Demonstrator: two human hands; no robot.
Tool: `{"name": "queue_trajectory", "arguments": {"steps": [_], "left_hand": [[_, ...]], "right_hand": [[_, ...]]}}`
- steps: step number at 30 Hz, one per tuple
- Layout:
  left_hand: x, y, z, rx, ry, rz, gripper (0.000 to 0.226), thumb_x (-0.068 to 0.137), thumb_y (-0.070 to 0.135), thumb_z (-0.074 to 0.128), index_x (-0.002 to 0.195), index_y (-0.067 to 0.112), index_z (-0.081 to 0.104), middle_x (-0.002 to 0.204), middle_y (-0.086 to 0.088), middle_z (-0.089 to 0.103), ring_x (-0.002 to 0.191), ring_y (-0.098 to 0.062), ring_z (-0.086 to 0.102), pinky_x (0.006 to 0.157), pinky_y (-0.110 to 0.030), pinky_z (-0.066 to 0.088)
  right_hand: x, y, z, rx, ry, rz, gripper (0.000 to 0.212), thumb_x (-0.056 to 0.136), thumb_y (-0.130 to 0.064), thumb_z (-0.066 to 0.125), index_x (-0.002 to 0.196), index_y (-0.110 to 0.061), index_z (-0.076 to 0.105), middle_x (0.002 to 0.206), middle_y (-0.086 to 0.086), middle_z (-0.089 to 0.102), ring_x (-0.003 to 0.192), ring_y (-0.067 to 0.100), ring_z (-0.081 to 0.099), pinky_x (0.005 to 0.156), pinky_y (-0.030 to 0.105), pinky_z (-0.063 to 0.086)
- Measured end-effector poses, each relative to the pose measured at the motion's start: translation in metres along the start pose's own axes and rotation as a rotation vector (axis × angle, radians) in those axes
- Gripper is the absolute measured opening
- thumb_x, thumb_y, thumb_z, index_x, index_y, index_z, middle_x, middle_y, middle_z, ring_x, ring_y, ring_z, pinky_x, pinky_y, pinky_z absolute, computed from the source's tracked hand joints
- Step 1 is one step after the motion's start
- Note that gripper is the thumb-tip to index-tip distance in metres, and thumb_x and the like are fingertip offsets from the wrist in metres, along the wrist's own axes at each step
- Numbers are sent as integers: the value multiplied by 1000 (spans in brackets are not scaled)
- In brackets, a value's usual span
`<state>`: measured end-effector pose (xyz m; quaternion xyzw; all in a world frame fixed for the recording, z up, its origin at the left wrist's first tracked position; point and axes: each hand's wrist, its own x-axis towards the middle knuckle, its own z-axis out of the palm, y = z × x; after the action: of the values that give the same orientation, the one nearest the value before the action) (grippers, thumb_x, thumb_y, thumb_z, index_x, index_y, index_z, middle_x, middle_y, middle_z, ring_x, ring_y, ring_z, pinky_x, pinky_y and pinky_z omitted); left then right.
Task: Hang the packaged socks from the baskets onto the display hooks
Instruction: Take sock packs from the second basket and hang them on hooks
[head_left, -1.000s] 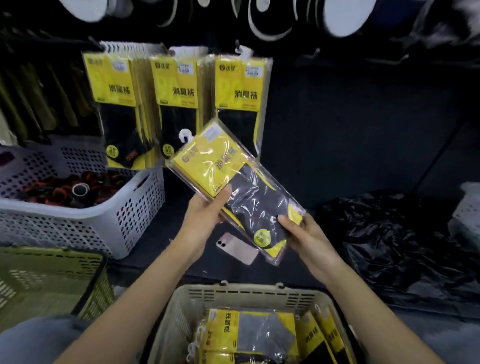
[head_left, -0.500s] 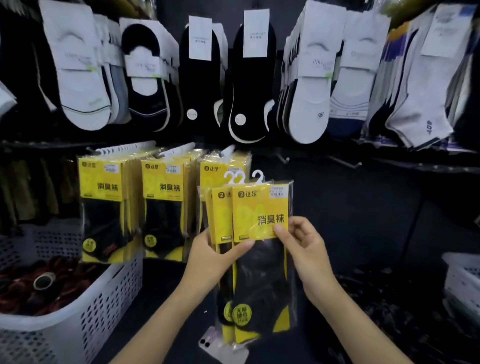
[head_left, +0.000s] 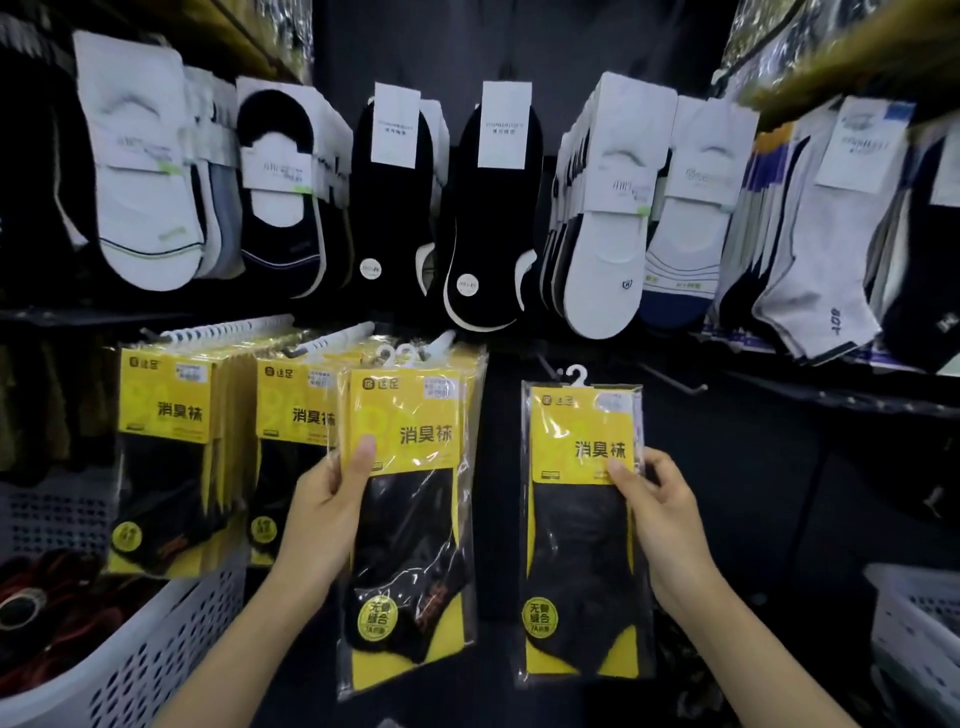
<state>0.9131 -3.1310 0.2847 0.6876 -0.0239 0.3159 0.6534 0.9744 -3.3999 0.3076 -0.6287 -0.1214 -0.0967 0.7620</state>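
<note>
At rack (head_left: 810, 397), my left hand (head_left: 322, 514) pinches first pack (head_left: 410, 525), right hand (head_left: 662, 512) pinches second pack (head_left: 579, 540); slick film could slip, hanger (head_left: 575, 374) miss bare hook (head_left: 675, 378).

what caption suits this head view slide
Left hand grips the left sock pack, right hand the right sock pack, below hanging socks.

Left edge crops white basket (head_left: 156, 649); contents blurred.

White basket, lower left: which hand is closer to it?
Left. The left hand grips a yellow pack just up and right of the white basket. The right hand holds a second pack farther right, beyond the left hand.
</note>
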Motion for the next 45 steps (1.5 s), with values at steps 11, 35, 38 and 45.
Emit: {"name": "queue_trajectory", "arguments": {"steps": [11, 35, 38, 45], "left_hand": [[-10, -2, 11, -9, -55, -18, 54, 81, 57, 47, 96, 9, 65, 89, -6, 57, 83, -20, 53, 79, -33, 41], [-27, -12, 66, 4, -119, -22, 41, 71, 58, 56, 92, 27, 71, 90, 8, 75, 87, -8, 71, 70, -15, 53], [-29, -9, 69, -86, -194, -36, 33, 84, 47, 44, 101, 27, 64, 92, 23, 72, 88, 9, 66, 69, -2, 47], [-17, -5, 52, -36, 32, -26, 16, 92, 41, 39, 87, 40, 54, 68, 27, 66, 66, 30, 51, 57, 8, 34]], "right_hand": [[46, 28, 17, 13, 52, 240, 19, 85, -26, 69, 94, -9, 65, 96, 10, 73, 90, 25, 70, 78, 37, 57], [-43, 60, 26, -25, -161, 88, 24, 62, -38, 75, 73, -18, 68, 82, -3, 73, 78, 8, 67, 70, 21, 53], [-38, 63, 21, 64, -49, 135, 27, 70, -35, 73, 81, -11, 64, 78, 8, 70, 82, 19, 64, 84, 34, 51], [-16, 50, 2, 114, 139, 71, 17, 87, -26, 65, 103, -20, 63, 92, 2, 75, 103, 24, 67, 101, 48, 46]]}}
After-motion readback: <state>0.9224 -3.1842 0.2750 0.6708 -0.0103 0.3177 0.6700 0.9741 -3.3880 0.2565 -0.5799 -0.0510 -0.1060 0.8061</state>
